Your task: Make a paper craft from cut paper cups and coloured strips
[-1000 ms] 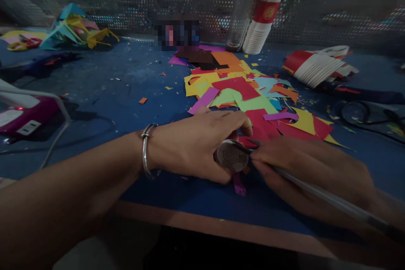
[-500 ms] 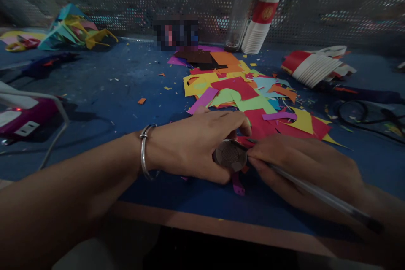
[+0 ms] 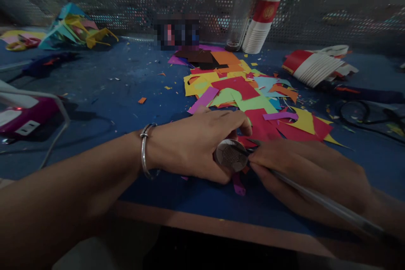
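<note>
My left hand (image 3: 193,143), with a silver bangle at its wrist, curls its thumb and fingers around a small round piece (image 3: 231,156). Dark lines form a pattern of polygons on the piece's upward face. A purple paper strip (image 3: 239,184) sticks out below it; whether the two are joined I cannot tell. My right hand (image 3: 310,173) pinches a clear-barrelled pen (image 3: 332,204) close to its tip. That tip is at the right edge of the round piece, partly covered by my fingers.
Coloured paper scraps (image 3: 234,88) spread beyond my hands. A glass bottle (image 3: 243,12) and stacked paper cups (image 3: 261,25) stand behind; more cups (image 3: 311,67) lie right. At left are a purple power strip (image 3: 31,120), a folded paper shape (image 3: 71,27) and scissors (image 3: 22,42).
My right hand and the pen have shifted slightly to the right and down. The pen's tip end shows more over the round piece's edge. My left hand stays almost still.
</note>
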`<state>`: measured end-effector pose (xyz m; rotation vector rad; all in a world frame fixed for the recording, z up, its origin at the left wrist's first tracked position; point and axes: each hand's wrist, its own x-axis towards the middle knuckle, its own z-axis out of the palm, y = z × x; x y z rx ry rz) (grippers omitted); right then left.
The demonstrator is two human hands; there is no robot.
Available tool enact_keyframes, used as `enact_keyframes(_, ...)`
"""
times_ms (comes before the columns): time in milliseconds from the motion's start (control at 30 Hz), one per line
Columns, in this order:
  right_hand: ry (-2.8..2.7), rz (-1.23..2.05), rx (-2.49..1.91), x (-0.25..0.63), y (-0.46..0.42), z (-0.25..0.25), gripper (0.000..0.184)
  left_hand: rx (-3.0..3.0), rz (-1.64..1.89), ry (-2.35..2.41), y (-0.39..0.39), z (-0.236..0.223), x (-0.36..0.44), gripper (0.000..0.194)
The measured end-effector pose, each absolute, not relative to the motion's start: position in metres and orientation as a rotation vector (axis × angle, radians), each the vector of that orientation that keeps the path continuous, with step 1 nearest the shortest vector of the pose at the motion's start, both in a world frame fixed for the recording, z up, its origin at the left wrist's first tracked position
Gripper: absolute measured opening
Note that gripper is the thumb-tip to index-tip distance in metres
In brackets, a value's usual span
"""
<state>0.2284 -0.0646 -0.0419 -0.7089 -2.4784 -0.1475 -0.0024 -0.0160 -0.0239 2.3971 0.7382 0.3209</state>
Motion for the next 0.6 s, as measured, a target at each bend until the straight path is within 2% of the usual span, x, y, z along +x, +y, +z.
enact_keyframes(600,-2.5,-0.185,-0.751,0.226,-0.0637,-0.0402,0.014,2.413,0.309,0.737,-0.0161,-0.0236,-0.0024,0.053)
